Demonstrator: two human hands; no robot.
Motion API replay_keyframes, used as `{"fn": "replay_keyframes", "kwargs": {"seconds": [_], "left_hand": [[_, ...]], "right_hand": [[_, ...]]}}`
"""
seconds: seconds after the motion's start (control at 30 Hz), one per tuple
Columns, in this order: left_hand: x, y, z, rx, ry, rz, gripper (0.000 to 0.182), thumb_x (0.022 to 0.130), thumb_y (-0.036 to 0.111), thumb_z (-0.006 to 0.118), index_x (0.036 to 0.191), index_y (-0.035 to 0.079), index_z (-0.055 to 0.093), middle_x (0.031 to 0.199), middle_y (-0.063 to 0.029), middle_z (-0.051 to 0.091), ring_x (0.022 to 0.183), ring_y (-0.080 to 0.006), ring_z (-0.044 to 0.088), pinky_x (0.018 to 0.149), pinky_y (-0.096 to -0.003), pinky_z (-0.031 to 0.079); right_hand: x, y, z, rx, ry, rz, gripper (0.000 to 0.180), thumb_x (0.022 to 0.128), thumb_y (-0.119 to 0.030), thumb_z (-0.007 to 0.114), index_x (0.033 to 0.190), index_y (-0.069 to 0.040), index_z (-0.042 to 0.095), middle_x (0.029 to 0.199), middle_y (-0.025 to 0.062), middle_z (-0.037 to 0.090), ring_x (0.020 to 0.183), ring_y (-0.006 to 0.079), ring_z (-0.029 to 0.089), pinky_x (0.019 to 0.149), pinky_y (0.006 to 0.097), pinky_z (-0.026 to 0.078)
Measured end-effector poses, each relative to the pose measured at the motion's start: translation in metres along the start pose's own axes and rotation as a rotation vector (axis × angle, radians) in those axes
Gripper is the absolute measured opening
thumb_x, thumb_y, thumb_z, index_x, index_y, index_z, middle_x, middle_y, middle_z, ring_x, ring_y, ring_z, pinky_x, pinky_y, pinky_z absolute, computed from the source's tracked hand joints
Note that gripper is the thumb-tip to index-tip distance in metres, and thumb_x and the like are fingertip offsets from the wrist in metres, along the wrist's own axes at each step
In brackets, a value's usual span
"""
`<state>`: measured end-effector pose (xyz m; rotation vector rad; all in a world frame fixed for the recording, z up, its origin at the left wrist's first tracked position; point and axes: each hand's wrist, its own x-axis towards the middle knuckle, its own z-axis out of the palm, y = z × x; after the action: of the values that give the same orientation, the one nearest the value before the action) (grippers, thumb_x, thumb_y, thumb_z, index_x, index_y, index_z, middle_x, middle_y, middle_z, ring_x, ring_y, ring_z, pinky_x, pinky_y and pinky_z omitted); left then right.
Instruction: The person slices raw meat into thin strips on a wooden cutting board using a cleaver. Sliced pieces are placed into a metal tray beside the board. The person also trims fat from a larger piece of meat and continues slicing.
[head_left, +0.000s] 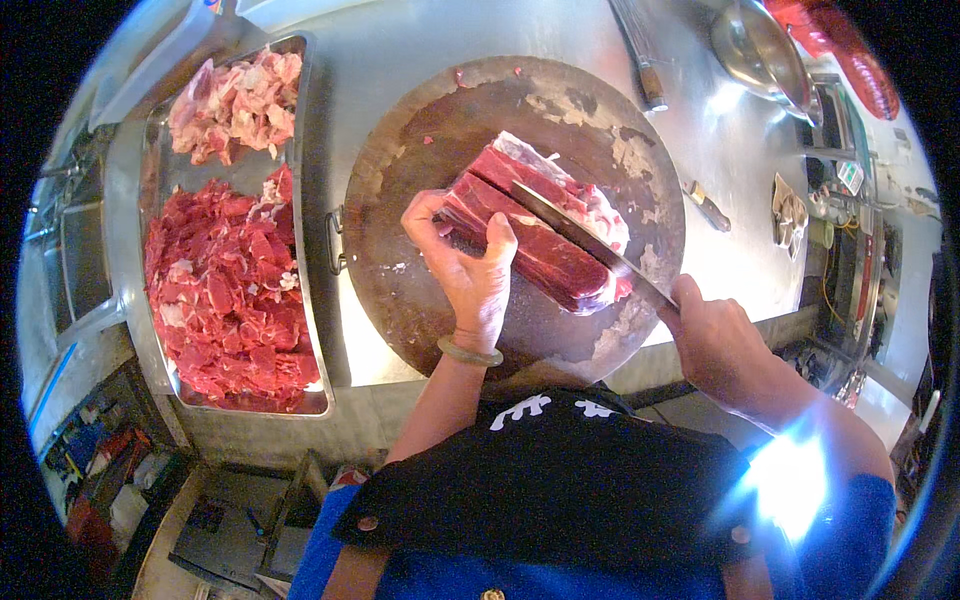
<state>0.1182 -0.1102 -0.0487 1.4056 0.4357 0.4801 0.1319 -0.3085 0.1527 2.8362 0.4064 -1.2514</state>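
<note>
A slab of raw red meat lies slantwise on a round, worn wooden chopping block. My left hand grips the slab's left side, thumb apart from the bent fingers; some fingertips are hidden. In my right hand is the handle of a long knife, mostly covered by my fingers. The blade runs along a lengthwise cut in the slab, its tip towards the upper left. Whitish fat edges the strip beyond the blade.
Left of the block, a metal tray holds sliced red meat and a pile of pale, fatty trimmings. On the steel table lie a wooden-handled tool, a small knife and a cloth. A metal bowl stands at the far right.
</note>
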Motion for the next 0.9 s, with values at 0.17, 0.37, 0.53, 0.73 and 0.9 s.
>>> {"fn": "replay_keyframes", "kwargs": {"seconds": [0.17, 0.37, 0.53, 0.73, 0.9], "left_hand": [[0.000, -0.001, 0.000, -0.038, -0.008, 0.002, 0.058, 0.080, 0.019, 0.080, 0.124, 0.007, 0.044, 0.125, -0.0095, 0.043, 0.113, -0.0207, 0.045, 0.099, -0.0355, 0.039], [-0.002, -0.002, 0.002, -0.021, 0.007, -0.007, 0.061, 0.076, 0.019, 0.080, 0.123, 0.007, 0.043, 0.125, -0.0124, 0.041, 0.116, -0.0242, 0.044, 0.103, -0.0384, 0.038], [-0.001, -0.004, 0.000, -0.022, -0.020, 0.053, 0.061, 0.076, 0.014, 0.079, 0.124, 0.006, 0.043, 0.125, -0.0133, 0.041, 0.121, -0.0271, 0.043, 0.110, -0.0408, 0.033], [0.002, 0.002, 0.000, 0.070, 0.014, 0.025, 0.054, 0.077, 0.008, 0.077, 0.121, 0.003, 0.046, 0.123, -0.0124, 0.043, 0.121, -0.0278, 0.044, 0.112, -0.0403, 0.032], [-0.001, 0.004, 0.002, 0.097, 0.042, 0.057, 0.055, 0.078, 0.013, 0.079, 0.121, 0.002, 0.045, 0.120, -0.0131, 0.043, 0.120, -0.0288, 0.044, 0.110, -0.0407, 0.032]], "right_hand": [[0.018, -0.003, 0.006, 0.048, 0.046, -0.057, 0.024, 0.103, -0.021, 0.054, 0.105, 0.000, 0.043, 0.067, 0.0249, 0.064, 0.065, 0.0472, 0.067, 0.058, 0.0565, 0.053], [0.029, 0.003, 0.032, 0.123, 0.100, -0.044, 0.024, 0.102, -0.022, 0.057, 0.104, -0.001, 0.045, 0.066, 0.0241, 0.063, 0.062, 0.0463, 0.066, 0.055, 0.0564, 0.052], [0.036, 0.012, 0.069, 0.207, 0.316, -0.164, 0.024, 0.101, -0.022, 0.058, 0.102, -0.002, 0.044, 0.061, 0.0215, 0.060, 0.058, 0.0453, 0.064, 0.053, 0.0553, 0.051], [0.037, 0.010, 0.053, 0.101, 0.391, -0.284, 0.019, 0.102, -0.017, 0.054, 0.103, -0.001, 0.045, 0.061, 0.0222, 0.062, 0.059, 0.0431, 0.066, 0.054, 0.0543, 0.052], [0.036, -0.010, 0.016, 0.003, 0.305, -0.303, 0.023, 0.102, -0.017, 0.052, 0.104, 0.005, 0.045, 0.069, 0.0255, 0.066, 0.067, 0.0456, 0.067, 0.060, 0.0541, 0.054]]}}
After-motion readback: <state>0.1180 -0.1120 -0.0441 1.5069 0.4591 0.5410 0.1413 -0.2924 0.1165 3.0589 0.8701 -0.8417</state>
